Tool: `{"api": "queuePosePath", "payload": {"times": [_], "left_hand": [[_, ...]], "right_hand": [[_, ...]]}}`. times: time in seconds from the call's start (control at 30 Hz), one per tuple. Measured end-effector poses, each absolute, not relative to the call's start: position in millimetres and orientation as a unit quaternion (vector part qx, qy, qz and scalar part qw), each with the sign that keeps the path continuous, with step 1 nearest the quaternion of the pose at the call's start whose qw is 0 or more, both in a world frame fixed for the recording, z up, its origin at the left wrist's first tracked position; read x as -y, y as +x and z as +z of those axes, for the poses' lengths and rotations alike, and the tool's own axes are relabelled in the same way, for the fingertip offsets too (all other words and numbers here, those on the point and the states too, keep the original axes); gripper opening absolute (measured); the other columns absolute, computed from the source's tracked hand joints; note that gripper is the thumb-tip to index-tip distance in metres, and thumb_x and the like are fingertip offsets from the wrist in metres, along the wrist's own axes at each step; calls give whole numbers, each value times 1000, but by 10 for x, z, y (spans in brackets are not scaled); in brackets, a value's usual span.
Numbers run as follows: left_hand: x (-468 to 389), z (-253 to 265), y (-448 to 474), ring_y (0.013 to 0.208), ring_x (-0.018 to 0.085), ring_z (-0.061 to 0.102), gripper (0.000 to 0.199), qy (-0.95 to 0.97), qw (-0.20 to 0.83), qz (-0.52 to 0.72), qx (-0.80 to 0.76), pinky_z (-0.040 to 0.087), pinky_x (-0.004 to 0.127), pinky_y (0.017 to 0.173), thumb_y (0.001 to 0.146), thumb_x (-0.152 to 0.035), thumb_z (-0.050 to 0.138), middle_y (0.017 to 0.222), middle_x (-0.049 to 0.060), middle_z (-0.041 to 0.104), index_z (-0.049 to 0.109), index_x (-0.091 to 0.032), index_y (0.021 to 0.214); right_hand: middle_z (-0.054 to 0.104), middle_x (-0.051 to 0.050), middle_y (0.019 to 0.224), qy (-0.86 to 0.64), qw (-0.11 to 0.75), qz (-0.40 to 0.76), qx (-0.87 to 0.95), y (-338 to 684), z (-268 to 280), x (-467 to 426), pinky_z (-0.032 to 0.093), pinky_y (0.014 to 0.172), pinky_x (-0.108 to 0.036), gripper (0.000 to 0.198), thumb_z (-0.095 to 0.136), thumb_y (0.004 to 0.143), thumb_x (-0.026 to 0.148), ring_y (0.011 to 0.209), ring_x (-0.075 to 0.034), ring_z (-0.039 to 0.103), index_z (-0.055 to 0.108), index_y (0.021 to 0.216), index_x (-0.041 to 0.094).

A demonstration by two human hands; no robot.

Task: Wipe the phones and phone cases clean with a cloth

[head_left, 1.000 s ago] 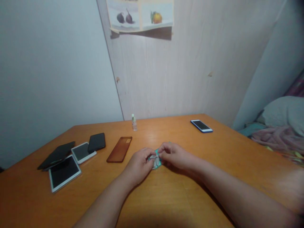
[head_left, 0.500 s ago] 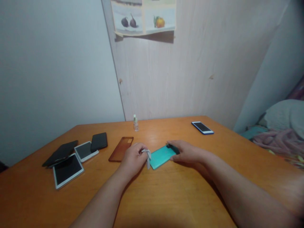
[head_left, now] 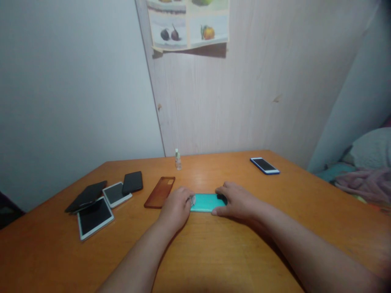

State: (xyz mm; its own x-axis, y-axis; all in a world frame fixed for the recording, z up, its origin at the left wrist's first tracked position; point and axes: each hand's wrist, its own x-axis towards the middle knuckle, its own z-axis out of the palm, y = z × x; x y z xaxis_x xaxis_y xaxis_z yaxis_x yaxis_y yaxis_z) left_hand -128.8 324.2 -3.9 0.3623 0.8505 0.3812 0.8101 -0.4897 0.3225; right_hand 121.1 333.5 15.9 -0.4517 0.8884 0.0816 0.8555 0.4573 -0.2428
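Same orange-brown wooden table (head_left: 210, 252), but the flat turquoise rectangular phone (head_left: 204, 202) between both hands has swung from slanted to pretty much straight across. Right hand (head_left: 237, 202) is clamped on its right end, thumb nearside, fingers far side. Left hand (head_left: 177, 206), knuckles up, has a crumpled grey cloth (head_left: 193, 200) pinched at the other end.

Over on left of bench (head_left: 214, 252), two white-framed tablets (head_left: 95, 218), corners under dark flat objects (head_left: 132, 182); far right, blue-edged phone (head_left: 264, 166); up high, fruit pictures (head_left: 189, 30)!
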Motion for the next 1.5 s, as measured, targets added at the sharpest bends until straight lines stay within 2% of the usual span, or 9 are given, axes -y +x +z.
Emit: {"api": "queuePosePath", "payload": {"times": [0.13, 0.27, 0.43, 0.57, 0.7, 0.87, 1.2, 1.33, 1.5], "left_hand": [[-3161, 17, -1241, 93, 22, 64, 21, 838, -8, 179, -516, 45, 33, 80, 93, -17, 48, 94, 5, 71, 69, -23, 94], [-3112, 23, -1220, 110, 25, 64, 31, 834, -19, 162, -527, 45, 39, 92, 102, -32, 38, 114, 8, 72, 66, -23, 109], [-3058, -47, -1179, 142, 31, 40, 55, 827, 0, 128, -548, 27, 56, 115, 101, -55, 32, 151, 15, 49, 53, -19, 137], [-2949, -37, -1091, 151, 30, 23, 72, 863, 47, 99, -493, 13, 60, 120, 97, -67, 30, 161, 11, 32, 34, -23, 153], [-2945, -16, -1086, 152, 33, 16, 75, 862, 56, 92, -495, 8, 63, 120, 95, -72, 26, 162, 6, 31, 32, -27, 155], [-3076, -62, -1184, 152, 38, 13, 85, 791, 17, 95, -604, 4, 68, 118, 91, -77, 27, 161, 13, 30, 40, -19, 151], [-2920, -25, -1023, 153, 33, 13, 85, 842, 50, 110, -526, 0, 64, 120, 91, -77, 22, 161, 10, 32, 36, -21, 154], [-2935, -51, -1036, 152, 35, 15, 85, 820, 14, 119, -560, 0, 64, 120, 90, -78, 25, 159, 11, 36, 40, -20, 152], [-2998, -32, -1066, 146, 36, 29, 60, 789, -50, 134, -597, 10, 63, 118, 99, -61, 29, 149, 11, 52, 56, -22, 136]], "right_hand": [[62, -13, 103, -533, 99, 63, 838, 1170, 141, -3325, 42, 77, -36, 70, 62, 72, 79, 95, -30, 58, 70, 110, 20], [62, -13, 105, -524, 87, 71, 844, 1181, 157, -3325, 42, 76, -36, 70, 66, 71, 76, 95, -30, 58, 69, 113, 19], [62, -13, 105, -521, 89, 77, 845, 1197, 173, -3324, 42, 77, -36, 67, 68, 72, 72, 97, -29, 58, 69, 115, 19], [62, -12, 104, -524, 95, 78, 843, 1184, 148, -3334, 42, 77, -35, 64, 69, 73, 69, 96, -28, 58, 69, 113, 19], [62, -12, 103, -523, 109, 92, 840, 1191, 136, -3342, 42, 78, -35, 63, 73, 71, 66, 94, -27, 58, 69, 112, 18], [62, -11, 105, -508, 121, 117, 845, 1189, 144, -3323, 43, 78, -33, 60, 75, 72, 60, 95, -26, 58, 67, 113, 18], [63, -10, 99, -510, 127, 99, 845, 1147, 39, -3390, 42, 74, -31, 49, 73, 75, 57, 90, -24, 59, 67, 102, 17], [63, -10, 99, -517, 128, 102, 840, 1118, 15, -3400, 43, 74, -32, 56, 72, 73, 64, 90, -24, 60, 66, 101, 16], [63, -10, 100, -527, 128, 106, 834, 1092, 13, -3384, 43, 73, -32, 59, 73, 70, 67, 89, -24, 61, 65, 101, 17]]}}
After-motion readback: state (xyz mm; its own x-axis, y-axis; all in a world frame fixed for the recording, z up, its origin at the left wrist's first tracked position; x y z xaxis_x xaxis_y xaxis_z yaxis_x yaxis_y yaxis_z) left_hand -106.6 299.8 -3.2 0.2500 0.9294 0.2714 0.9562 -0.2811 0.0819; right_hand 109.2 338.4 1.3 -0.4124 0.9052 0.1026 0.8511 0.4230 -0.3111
